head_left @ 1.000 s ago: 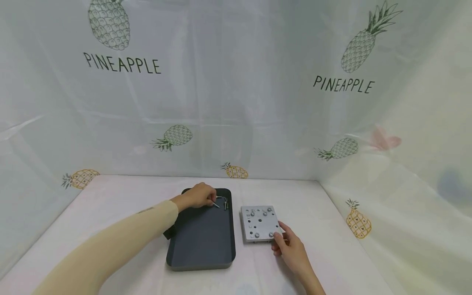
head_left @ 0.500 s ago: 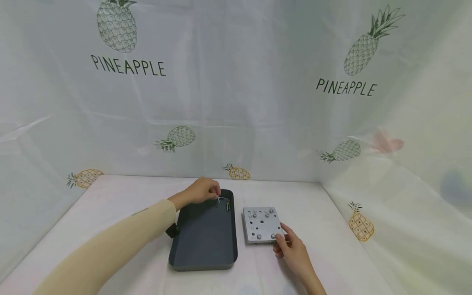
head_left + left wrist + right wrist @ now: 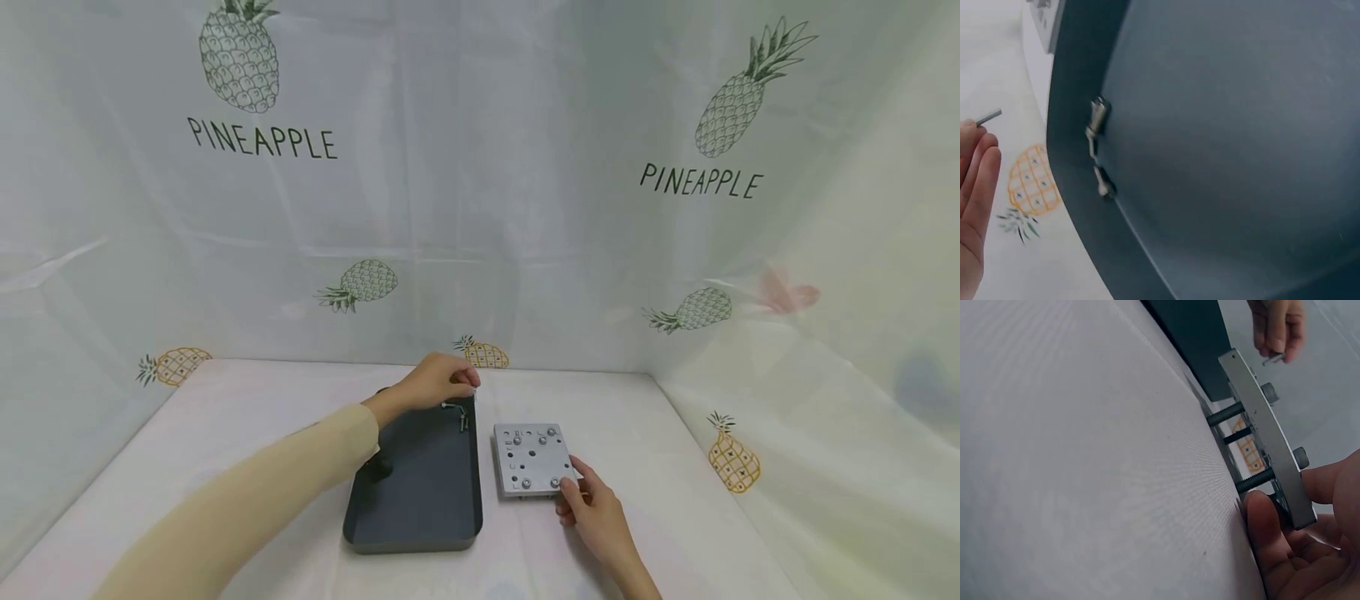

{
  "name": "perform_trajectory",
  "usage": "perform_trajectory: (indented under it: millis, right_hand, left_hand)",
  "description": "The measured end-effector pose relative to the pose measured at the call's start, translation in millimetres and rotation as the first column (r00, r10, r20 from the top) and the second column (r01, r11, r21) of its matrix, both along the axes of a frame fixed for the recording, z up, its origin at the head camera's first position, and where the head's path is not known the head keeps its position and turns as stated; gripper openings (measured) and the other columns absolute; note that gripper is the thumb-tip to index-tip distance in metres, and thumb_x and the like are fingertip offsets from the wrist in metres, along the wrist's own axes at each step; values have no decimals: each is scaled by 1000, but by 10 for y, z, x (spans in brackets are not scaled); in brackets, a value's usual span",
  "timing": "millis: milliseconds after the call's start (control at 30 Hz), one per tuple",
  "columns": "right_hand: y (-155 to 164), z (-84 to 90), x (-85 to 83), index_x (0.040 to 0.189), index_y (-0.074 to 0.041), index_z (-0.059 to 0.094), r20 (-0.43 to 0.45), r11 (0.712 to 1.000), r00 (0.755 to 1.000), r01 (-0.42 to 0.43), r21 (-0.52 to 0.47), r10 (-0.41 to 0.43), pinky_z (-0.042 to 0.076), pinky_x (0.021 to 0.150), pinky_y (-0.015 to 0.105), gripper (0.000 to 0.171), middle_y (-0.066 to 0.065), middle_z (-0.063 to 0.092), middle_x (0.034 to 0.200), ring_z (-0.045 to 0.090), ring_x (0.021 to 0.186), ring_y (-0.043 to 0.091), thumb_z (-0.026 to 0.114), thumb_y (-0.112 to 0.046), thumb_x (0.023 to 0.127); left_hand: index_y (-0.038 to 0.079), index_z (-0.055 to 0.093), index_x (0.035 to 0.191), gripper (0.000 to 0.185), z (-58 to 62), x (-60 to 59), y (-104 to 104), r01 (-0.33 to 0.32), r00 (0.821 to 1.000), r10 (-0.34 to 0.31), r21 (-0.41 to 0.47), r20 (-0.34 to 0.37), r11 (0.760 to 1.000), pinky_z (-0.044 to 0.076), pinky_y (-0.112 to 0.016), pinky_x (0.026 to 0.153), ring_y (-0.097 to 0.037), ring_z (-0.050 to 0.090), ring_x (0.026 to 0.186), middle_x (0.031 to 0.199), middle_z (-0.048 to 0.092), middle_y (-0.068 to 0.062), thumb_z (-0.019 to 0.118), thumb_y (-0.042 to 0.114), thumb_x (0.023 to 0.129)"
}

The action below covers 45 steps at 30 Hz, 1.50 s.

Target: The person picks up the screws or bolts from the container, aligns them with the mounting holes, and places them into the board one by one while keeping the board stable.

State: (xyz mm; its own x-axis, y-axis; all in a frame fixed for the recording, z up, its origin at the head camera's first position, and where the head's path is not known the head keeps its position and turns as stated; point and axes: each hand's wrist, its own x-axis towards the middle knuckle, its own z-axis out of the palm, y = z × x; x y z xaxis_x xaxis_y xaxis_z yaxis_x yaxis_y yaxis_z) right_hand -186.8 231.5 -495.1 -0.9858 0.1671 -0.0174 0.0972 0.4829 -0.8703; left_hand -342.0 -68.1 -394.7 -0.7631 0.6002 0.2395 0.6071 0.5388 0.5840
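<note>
My left hand (image 3: 442,379) is raised over the tray's far right corner, its fingertips pinching a small hex key (image 3: 989,117). The right wrist view shows that hex key's bent end below the fingertips. At its near right corner, a silver metal plate (image 3: 534,458) is gripped by my right hand (image 3: 600,512), thumb on the upper face and fingers underneath. Screw heads stand on the plate's top, and dark threaded screw shafts (image 3: 1255,480) stick out below it. Inside the dark tray (image 3: 420,500), loose screws (image 3: 1099,117) lie along the far right wall.
The tray stands left of the plate on a white cloth (image 3: 517,558). A black strap piece (image 3: 378,468) shows at my left wrist, over the tray's left side. Behind the table hangs a pineapple-print curtain (image 3: 480,208).
My left hand has lifted the hex key from the tray and moved right and away, toward the far right corner. My right hand keeps its grip on the plate.
</note>
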Motion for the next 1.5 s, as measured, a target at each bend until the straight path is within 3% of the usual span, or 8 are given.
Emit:
perform_trajectory:
  millis: [233,667,1067,1500]
  right_hand:
    - [0,-5,2,158,-5,48,-14,1000,1000,1,-7,-1,56,63,25,52,9,65,93,66,70,18,61,-18,109]
    - [-16,8,6,157,-5,48,-11,1000,1000,-1,-10,1,57,64,24,54,8,64,91,66,71,18,64,-19,108]
    - [9,1,6,157,-4,48,-5,1000,1000,-4,7,4,57,63,25,54,8,64,92,65,72,17,63,-20,108]
    - [25,10,11,157,-2,48,-12,1000,1000,-17,5,17,56,62,26,54,8,64,93,65,72,17,63,-20,109]
  left_hand:
    - [15,77,107,10,-35,4,283,8,998,-12,55,63,998,58,-29,86,-10,71,95,100,76,4,75,9,100]
    - [20,78,104,9,-142,51,736,60,997,-61,36,42,998,56,-25,86,-2,68,89,94,75,12,78,14,98]
    - [14,79,105,10,-237,128,865,62,993,-65,34,95,997,55,-24,86,-2,66,85,92,75,9,79,9,97]
    - [9,80,109,12,-370,100,915,78,991,-81,31,106,996,53,-23,82,-2,64,82,90,75,9,77,8,98]
